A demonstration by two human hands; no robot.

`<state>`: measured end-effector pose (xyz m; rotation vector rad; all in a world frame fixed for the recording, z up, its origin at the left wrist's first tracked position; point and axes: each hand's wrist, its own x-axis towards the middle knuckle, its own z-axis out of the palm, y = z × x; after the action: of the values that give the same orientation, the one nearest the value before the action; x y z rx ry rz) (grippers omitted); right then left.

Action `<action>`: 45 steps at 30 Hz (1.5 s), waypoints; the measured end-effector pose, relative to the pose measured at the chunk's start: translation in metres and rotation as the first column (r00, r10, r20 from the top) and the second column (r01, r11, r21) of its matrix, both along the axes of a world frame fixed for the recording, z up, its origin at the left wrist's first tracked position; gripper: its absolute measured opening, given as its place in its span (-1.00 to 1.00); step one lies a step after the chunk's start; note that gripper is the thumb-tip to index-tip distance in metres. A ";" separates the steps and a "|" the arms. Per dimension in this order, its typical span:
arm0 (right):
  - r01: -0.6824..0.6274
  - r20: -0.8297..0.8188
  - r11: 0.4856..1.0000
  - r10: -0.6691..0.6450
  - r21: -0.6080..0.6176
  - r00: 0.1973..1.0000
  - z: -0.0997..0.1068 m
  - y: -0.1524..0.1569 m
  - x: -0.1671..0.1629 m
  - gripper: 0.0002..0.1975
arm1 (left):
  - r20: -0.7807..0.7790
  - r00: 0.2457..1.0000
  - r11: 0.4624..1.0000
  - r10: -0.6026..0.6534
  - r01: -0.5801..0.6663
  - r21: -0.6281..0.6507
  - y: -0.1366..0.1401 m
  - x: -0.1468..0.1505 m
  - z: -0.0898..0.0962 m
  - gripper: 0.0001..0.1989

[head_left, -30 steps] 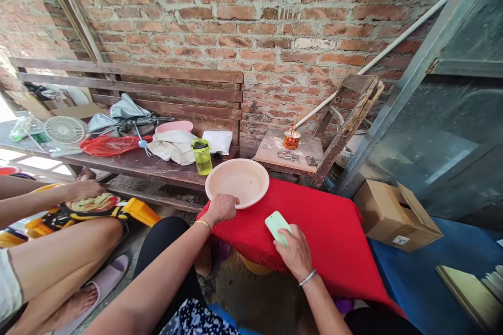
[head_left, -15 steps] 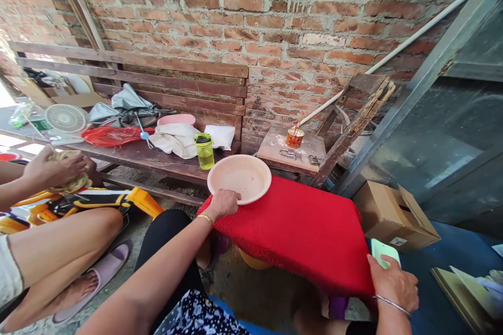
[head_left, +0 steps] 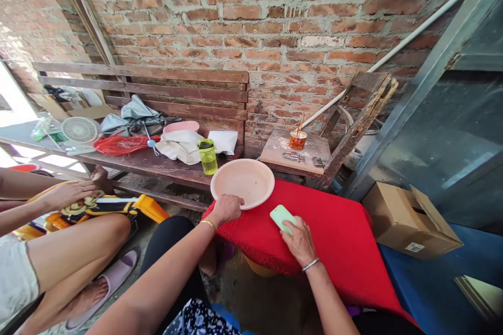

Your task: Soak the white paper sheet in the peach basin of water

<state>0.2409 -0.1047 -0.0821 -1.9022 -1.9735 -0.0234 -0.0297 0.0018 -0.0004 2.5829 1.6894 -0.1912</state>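
Observation:
My left hand [head_left: 227,208] grips the near rim of a pale pink plastic basin [head_left: 245,180], thumb inside and fingers out of sight beneath. The basin rests on the far left end of a table draped in red cloth [head_left: 334,230]. Over the cloth, to the right of the basin, my right hand [head_left: 301,241] is closed on a mint-green smartphone [head_left: 282,218]. The phone's back or case faces up, and its far end points toward the basin. A gap of red cloth shows between phone and basin.
A wooden bench [head_left: 184,165] holds a yellow-green bottle [head_left: 207,156], white cloth, a red bag and a small fan [head_left: 79,130]. Another person's hands [head_left: 73,194] hold twisted cloth at left. A cardboard box [head_left: 408,220] sits at right; padlocks lie on a small stand [head_left: 294,159].
My right hand has carried the phone leftward from the table's right end to near the basin. The left hand stays on the rim. The other person's hands have lowered slightly.

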 end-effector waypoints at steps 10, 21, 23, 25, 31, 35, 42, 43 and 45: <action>0.810 -0.074 0.567 -0.823 -0.152 0.563 -0.003 -0.064 0.196 -0.30 | 0.025 1.000 1.000 0.000 0.000 -0.005 0.000 0.000 -0.001 -0.67; 0.144 -0.373 0.982 -0.088 0.125 0.924 -0.015 -0.060 0.041 -0.54 | 0.041 0.999 1.000 0.017 -0.017 -0.005 -0.001 0.000 0.001 -0.65; 0.004 -0.306 0.991 0.038 0.137 0.951 -0.016 -0.060 0.020 -0.67 | 0.035 0.999 1.000 0.020 -0.020 -0.003 -0.001 0.000 0.001 -0.64; 0.008 -0.245 0.989 0.028 0.145 0.969 -0.016 -0.062 0.027 -0.70 | 0.031 0.999 1.000 0.017 -0.017 -0.002 -0.001 0.000 0.001 -0.64; 0.464 -0.187 0.880 -0.440 0.105 0.878 -0.012 -0.089 0.143 -0.53 | 0.041 0.999 1.000 -0.001 0.001 0.000 0.000 -0.002 -0.002 -0.65; 0.599 -0.267 0.793 -0.557 0.110 0.787 -0.003 -0.099 0.163 -0.51 | 0.047 0.999 1.000 0.000 0.001 -0.003 0.000 -0.002 -0.002 -0.65; 0.146 -0.490 0.989 -0.120 0.015 0.864 -0.002 -0.074 0.057 -0.67 | 0.012 1.000 1.000 0.012 -0.012 0.002 -0.001 -0.001 0.001 -0.65; 0.085 -0.479 0.996 -0.073 0.003 0.875 -0.003 -0.072 0.050 -0.72 | 0.006 1.000 1.000 0.011 -0.011 0.003 -0.001 -0.001 0.001 -0.64; 0.063 -0.452 0.998 -0.064 -0.019 0.889 -0.002 -0.072 0.054 -0.75 | 0.000 1.000 1.000 0.008 -0.008 0.003 -0.001 0.000 0.002 -0.63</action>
<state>0.2952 -0.1769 -0.0843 -1.7726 -1.5945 0.3745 -0.0301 0.0006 0.0015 2.5772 1.7012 -0.1886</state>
